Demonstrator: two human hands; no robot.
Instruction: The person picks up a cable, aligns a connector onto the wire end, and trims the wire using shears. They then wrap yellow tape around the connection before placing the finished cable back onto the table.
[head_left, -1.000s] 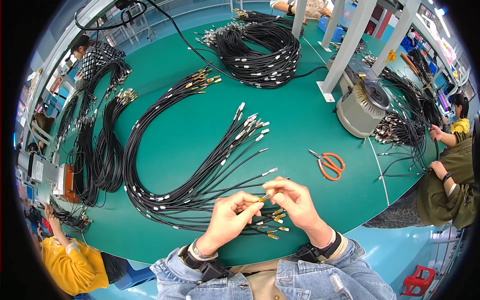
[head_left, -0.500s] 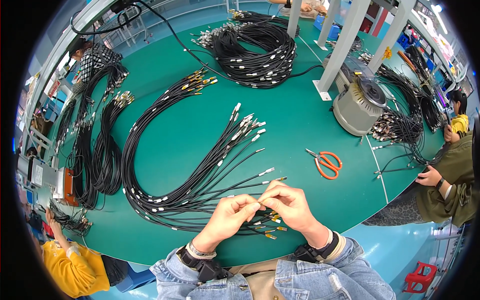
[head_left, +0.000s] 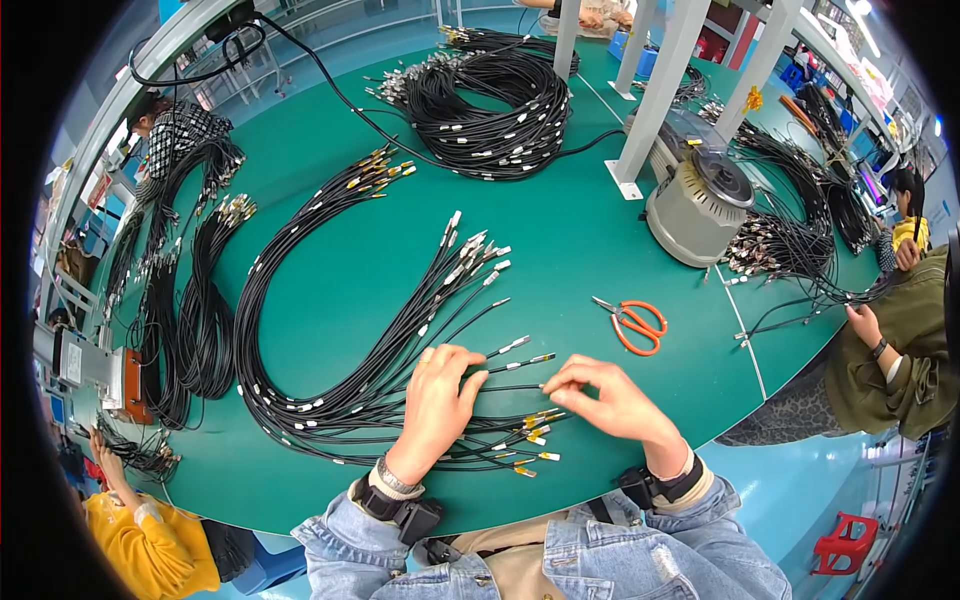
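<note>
My left hand lies over the loose ends of a bundle of black cables, its thumb and index finger apart. My right hand pinches the tip of one black cable between thumb and fingers. That cable runs straight from beneath my left hand. More cable ends with white labels fan out beyond it. Nearer to me, several ends carry yellow and white tags. A pair of orange-handled scissors lies on the green table, beyond my right hand.
A large coil of black cables lies at the far side. Grey metal posts and a grey round machine stand at right. More bundles lie at left. Co-workers sit on both sides, one in a yellow top. A red stool stands at lower right.
My hands were together, fingertips meeting at a cable end; now they are apart. The left has moved left and loosened over the cables, the right slightly right, pinching a cable tip. The view shifted slightly.
</note>
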